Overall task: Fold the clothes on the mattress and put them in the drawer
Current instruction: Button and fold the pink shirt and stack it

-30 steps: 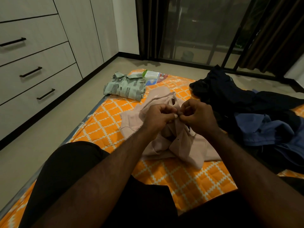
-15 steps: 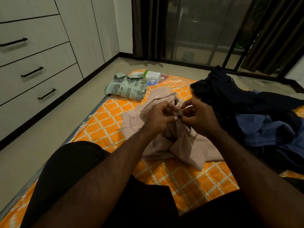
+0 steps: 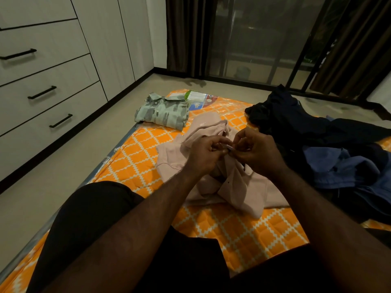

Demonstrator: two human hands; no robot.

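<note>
1. The left hand (image 3: 203,153) and right hand (image 3: 258,153) are meeting fingertip to fingertip, fingers curled narrow, both pinching a raised edge of the pink shirt (image 3: 239,187).
2. The rest of the shirt is lying crumpled beneath the fingers on the orange mattress (image 3: 137,149).
3. A folded camouflage shirt (image 3: 163,112) is lying beyond the left fingers.
4. A heap of dark and blue clothes (image 3: 317,144) is lying just past the right fingers.
5. Closed drawers (image 3: 53,77) are standing well left of the left fingers.
</note>
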